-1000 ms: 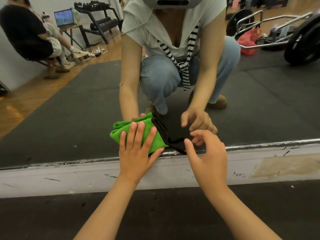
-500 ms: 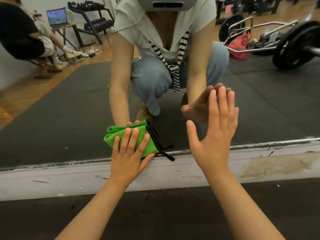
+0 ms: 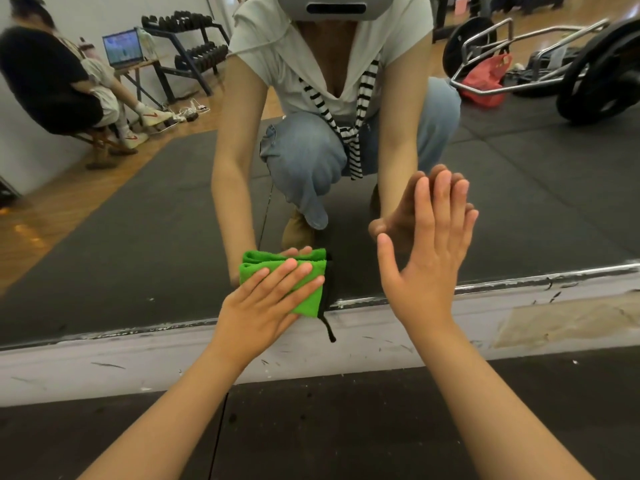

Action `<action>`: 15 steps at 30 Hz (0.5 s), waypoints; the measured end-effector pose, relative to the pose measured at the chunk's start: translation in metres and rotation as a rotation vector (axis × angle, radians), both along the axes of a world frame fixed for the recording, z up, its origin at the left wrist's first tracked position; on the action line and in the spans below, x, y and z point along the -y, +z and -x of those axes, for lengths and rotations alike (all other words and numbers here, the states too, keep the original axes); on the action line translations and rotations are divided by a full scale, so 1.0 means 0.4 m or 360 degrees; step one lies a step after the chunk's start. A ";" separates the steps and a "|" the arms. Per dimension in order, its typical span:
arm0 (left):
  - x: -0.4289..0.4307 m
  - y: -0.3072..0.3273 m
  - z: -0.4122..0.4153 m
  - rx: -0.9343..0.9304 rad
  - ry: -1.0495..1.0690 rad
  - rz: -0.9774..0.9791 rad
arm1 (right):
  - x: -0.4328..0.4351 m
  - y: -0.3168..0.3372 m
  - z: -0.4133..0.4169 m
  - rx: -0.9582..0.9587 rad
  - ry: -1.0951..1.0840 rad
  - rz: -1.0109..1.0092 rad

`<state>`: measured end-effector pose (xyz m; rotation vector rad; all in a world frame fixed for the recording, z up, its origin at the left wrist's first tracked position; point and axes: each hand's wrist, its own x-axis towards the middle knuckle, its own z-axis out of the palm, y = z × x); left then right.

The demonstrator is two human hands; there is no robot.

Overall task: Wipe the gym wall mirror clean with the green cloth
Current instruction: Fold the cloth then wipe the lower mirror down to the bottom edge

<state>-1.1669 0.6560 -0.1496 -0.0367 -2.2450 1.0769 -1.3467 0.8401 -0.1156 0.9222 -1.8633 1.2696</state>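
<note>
The wall mirror (image 3: 138,237) fills the upper view and reflects me crouching in front of it. A folded green cloth (image 3: 308,299) with a black edge and a dangling black loop lies flat against the glass just above the mirror's bottom edge. My left hand (image 3: 266,306) presses the cloth onto the mirror with straight fingers, angled up to the right. My right hand (image 3: 429,258) is flat against the glass to the right of the cloth, fingers straight and pointing up, holding nothing.
A scuffed white ledge (image 3: 104,365) runs below the mirror, with dark rubber floor (image 3: 311,427) beneath it. The reflection shows a seated person (image 3: 45,74), a dumbbell rack (image 3: 187,46), a barbell with plates (image 3: 595,74) and a red bag (image 3: 485,77).
My right hand lifted from beside the cloth's black edge and went flat on the glass. My left hand turned so that its fingers point up-right, and the cloth's black loop now hangs down.
</note>
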 end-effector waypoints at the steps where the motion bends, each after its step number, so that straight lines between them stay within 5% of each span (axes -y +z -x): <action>1: -0.013 0.000 0.011 -0.0066 0.0013 -0.0075 | 0.001 0.000 0.000 0.0003 0.0001 -0.0003; 5: -0.052 -0.024 0.053 -0.0190 0.0033 -0.0271 | 0.004 -0.001 -0.002 0.0011 0.0002 0.0001; 12: 0.024 0.044 0.024 0.0324 -0.0172 0.0418 | 0.010 0.004 -0.007 0.0047 -0.0012 0.0004; 15: 0.007 0.120 0.030 0.0023 -0.0128 0.0211 | 0.013 0.014 -0.019 0.0099 0.0017 0.0048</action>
